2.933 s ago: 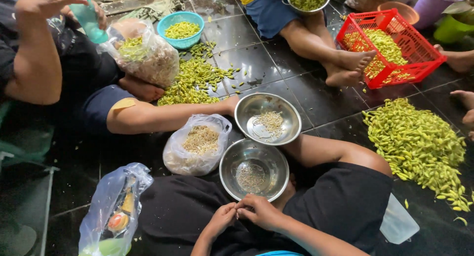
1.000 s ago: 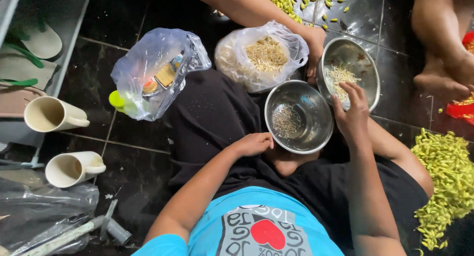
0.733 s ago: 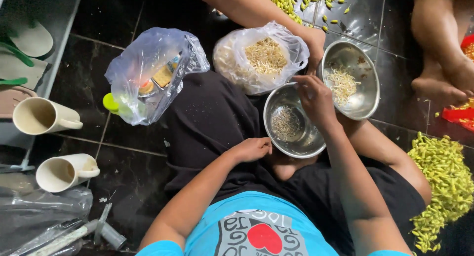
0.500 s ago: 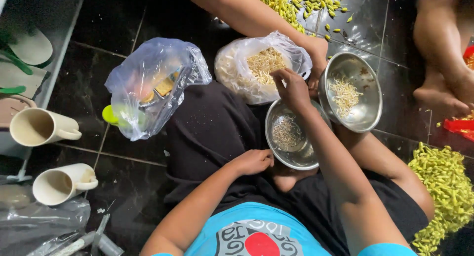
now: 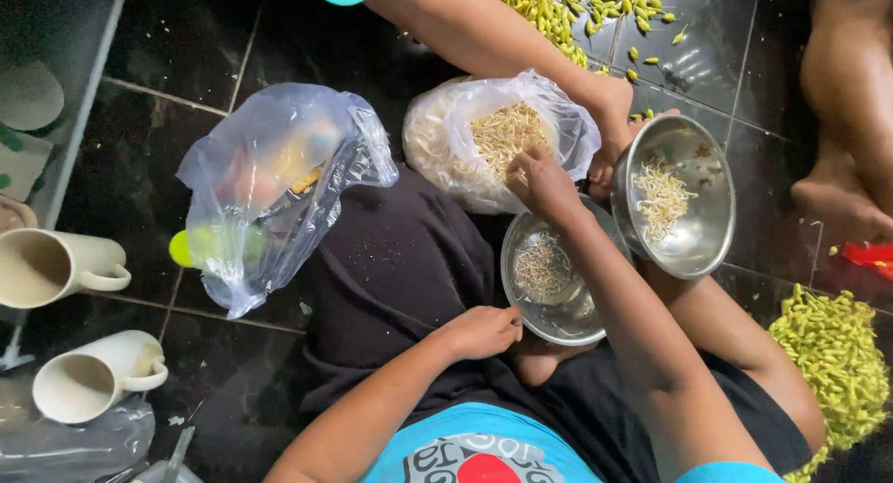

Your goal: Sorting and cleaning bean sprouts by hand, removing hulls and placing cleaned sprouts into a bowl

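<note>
Two cream mugs and a clear plastic bag are seen on the floor at left. The left hand is loosely curled beside the steel bowl on the lap. The right hand is pinched over sprouts in the open sprout bag, a second bowl just beside.

Right hand reaches into a clear plastic bag of pale beige-yellow sprouts; just below it a silver steel bowl with greyish-tan bits, to its right a second silver bowl with off-white sprouts. Left hand rests on black cloth, near a cyan shirt with a red and grey print. Left of both hands: clear bag with blurred orange, yellow and lime-green contents, two cream mugs, black glossy tiles; yellow-green pods far right.
</note>
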